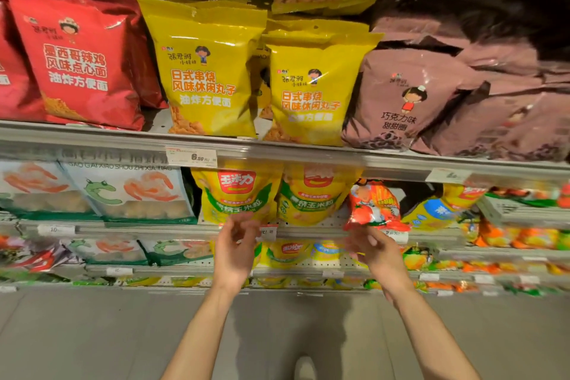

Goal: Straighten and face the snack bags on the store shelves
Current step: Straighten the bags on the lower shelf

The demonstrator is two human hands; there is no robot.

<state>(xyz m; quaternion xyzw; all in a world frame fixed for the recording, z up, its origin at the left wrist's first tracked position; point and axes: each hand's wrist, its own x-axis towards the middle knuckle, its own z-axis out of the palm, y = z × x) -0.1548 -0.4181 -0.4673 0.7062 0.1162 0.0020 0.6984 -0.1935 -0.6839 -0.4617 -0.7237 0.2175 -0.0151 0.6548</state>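
My left hand [234, 251] is raised in front of the second shelf with its fingers loosely curled and holding nothing, just below a yellow-green corn snack bag [237, 194]. My right hand [374, 251] reaches up under a tilted orange-red snack bag [374, 205]; its fingertips are at the bag's bottom edge, and motion blur hides whether they pinch it. A second yellow-green bag [314, 194] stands between the two. On the top shelf stand red bags [80, 62], yellow bags [203, 71] and mauve bags [410, 95].
White shrimp-cracker bags [135, 191] fill the second shelf's left side. A blue-yellow bag [438, 210] leans at the right. A price tag [191, 157] hangs on the top shelf rail [308, 153]. Lower shelves hold more snack bags. Grey floor [92, 333] lies below.
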